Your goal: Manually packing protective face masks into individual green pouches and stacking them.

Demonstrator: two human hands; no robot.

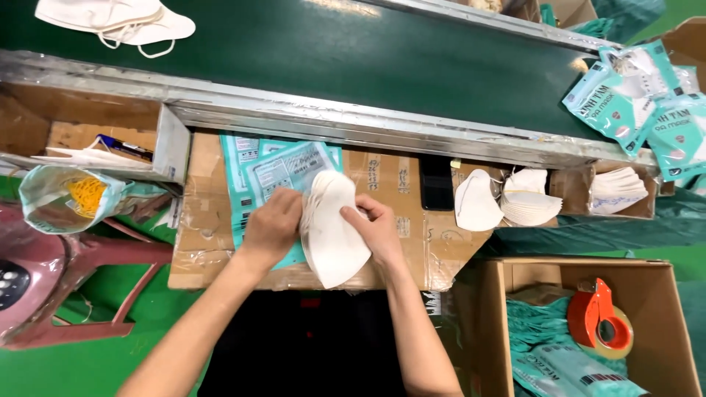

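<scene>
Both my hands grip a stack of folded white face masks (332, 231) over a cardboard work surface (412, 242). My left hand (271, 228) holds the stack's left side, my right hand (376, 229) its right edge. Under the stack lie teal printed packaging bags (272, 173), flat on the cardboard. More white masks (478, 202) and a fanned pile of white masks (531, 200) sit to the right of my hands.
A dark green conveyor belt (368, 59) runs across the top, with white masks (118, 18) at its left end and filled teal packs (640, 103) at its right. A cardboard box (662, 331) holds an orange tape dispenser (599, 316). A pink stool (66, 287) stands left.
</scene>
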